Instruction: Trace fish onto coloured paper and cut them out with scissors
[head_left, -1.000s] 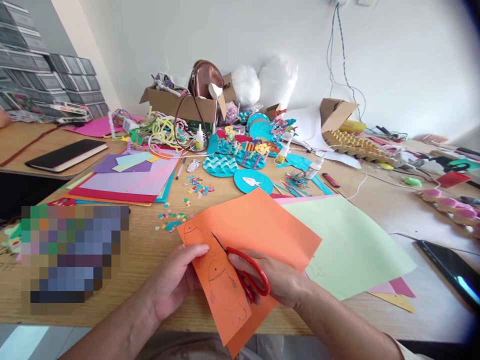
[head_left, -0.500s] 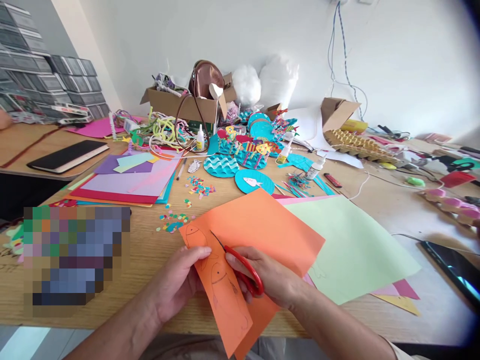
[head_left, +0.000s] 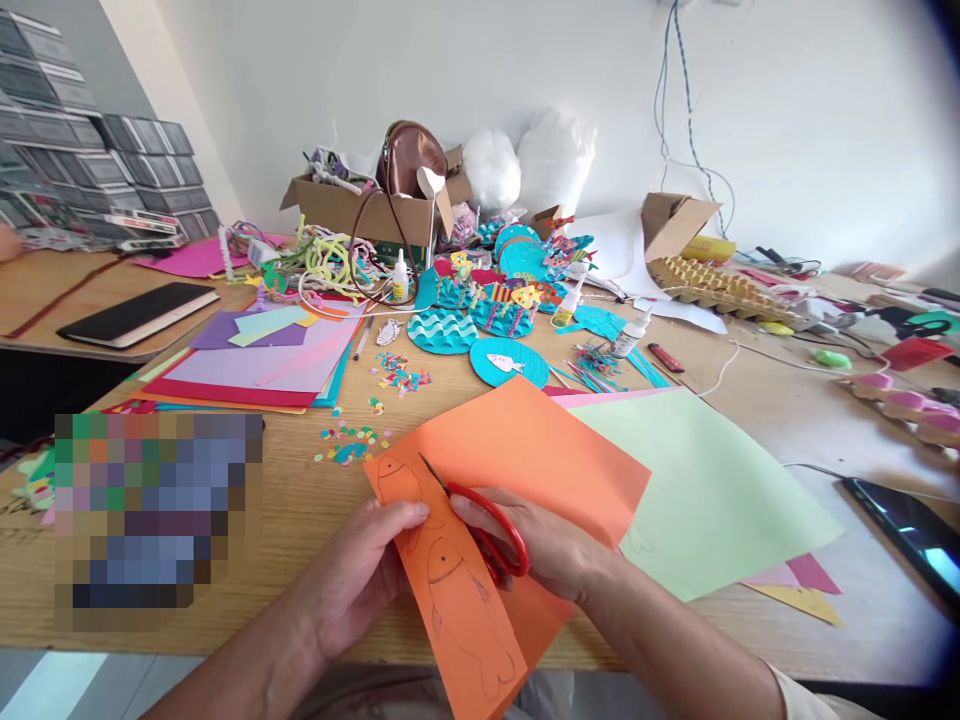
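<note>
An orange paper sheet (head_left: 525, 430) lies before me, partly cut, with a strip bearing two pencil-drawn fish (head_left: 459, 590) along its left side. My left hand (head_left: 375, 560) pinches that strip, thumb on top and fingers beneath. Red-handled scissors (head_left: 496, 520) are in my right hand (head_left: 536, 535), its fingers through the loops. Their dark blade lies over the orange sheet, pointing up and left beside the strip. Part of the lower blade is hidden by the paper. The strip's lower end hangs past the table edge.
A pale green sheet (head_left: 720, 480) lies on the right over other coloured papers. Left is a stack of coloured sheets (head_left: 247, 365). Paper dots (head_left: 352, 440), a blue disc with a white fish (head_left: 510, 362) and glue bottles (head_left: 401, 278) sit farther back. A phone (head_left: 907, 530) is at right.
The cut strip has swung slightly right at its lower end, showing more of the lower fish. My left hand has shifted a little right with it; the scissors have barely moved.
</note>
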